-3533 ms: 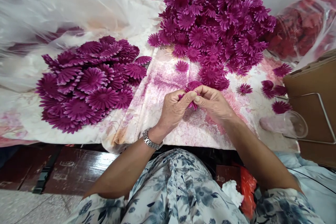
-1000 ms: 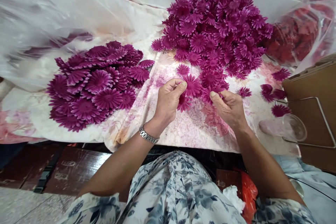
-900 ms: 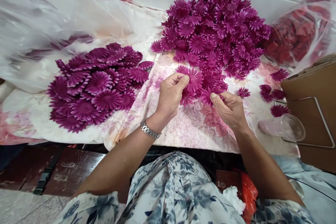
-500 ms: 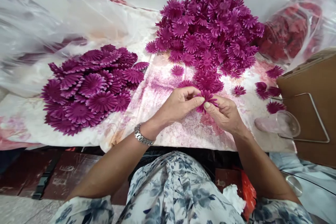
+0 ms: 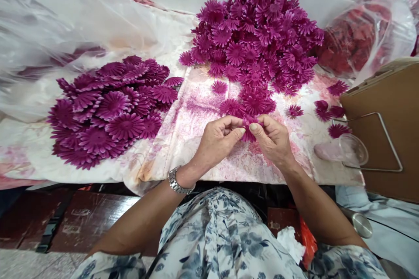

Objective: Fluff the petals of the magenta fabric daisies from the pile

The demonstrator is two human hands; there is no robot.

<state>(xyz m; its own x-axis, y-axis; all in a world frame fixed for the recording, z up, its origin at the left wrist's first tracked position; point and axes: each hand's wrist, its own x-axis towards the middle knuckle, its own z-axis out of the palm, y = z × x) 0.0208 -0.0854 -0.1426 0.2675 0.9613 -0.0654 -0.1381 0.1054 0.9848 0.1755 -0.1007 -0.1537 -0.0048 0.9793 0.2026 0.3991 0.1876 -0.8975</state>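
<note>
Between my two hands is a purple fabric flower (image 5: 248, 134), pinched from both sides above the cloth. My left hand (image 5: 218, 139), with a metal watch on its wrist, grips the flower's left edge between thumb and fingers. Thumb and fingers of my right hand (image 5: 274, 138) close on its right edge. Fingertips partly hide the petals. Just beyond them lie a few loose flowers (image 5: 254, 101), in front of a tall heap of purple flowers (image 5: 258, 35). To the left spreads a pile of flatter, stacked purple flowers (image 5: 113, 109).
A stained cloth (image 5: 186, 157) covers the table. On the right are a clear plastic cup (image 5: 353, 150) lying on its side, a cardboard box (image 5: 389, 109) with a wire handle, and a plastic bag of red petals (image 5: 356, 35). Clear plastic sheeting (image 5: 65, 22) fills the back left.
Both hands keep hold of the flower. Its petals, spread facing up before, now show bunched between the fingertips, and the hands have shifted slightly. The view has moved a little too.
</note>
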